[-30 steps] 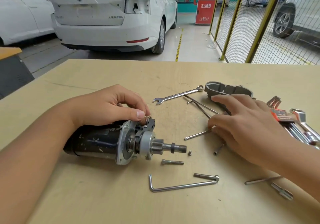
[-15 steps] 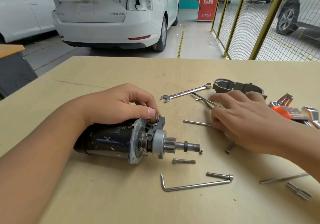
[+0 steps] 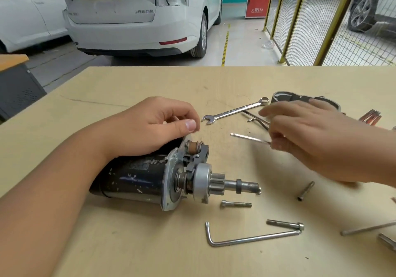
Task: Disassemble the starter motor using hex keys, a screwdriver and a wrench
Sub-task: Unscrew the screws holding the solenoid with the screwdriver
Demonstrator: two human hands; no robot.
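The black starter motor (image 3: 137, 176) lies on its side on the wooden table (image 3: 128, 244), its pinion shaft (image 3: 240, 185) pointing right. My left hand (image 3: 154, 124) rests on top of the motor body, fingers curled with the thumb against the forefinger near the solenoid plunger (image 3: 194, 147). My right hand (image 3: 310, 139) hovers to the right and pinches a thin hex key (image 3: 248, 137), lifted off the table with its tip pointing left. It partly covers the grey drive housing (image 3: 285, 96).
A combination wrench (image 3: 235, 110) lies behind the motor. A large hex key (image 3: 250, 238) and three bolts (image 3: 235, 204) (image 3: 285, 225) (image 3: 306, 191) lie in front. A long rod (image 3: 368, 228) and a hex key set (image 3: 369, 117) lie at the right edge. White cars and a yellow mesh fence stand beyond.
My right hand has picked up the thin hex key from the table and raised it. My left hand stays on the motor. The camera moved closer.
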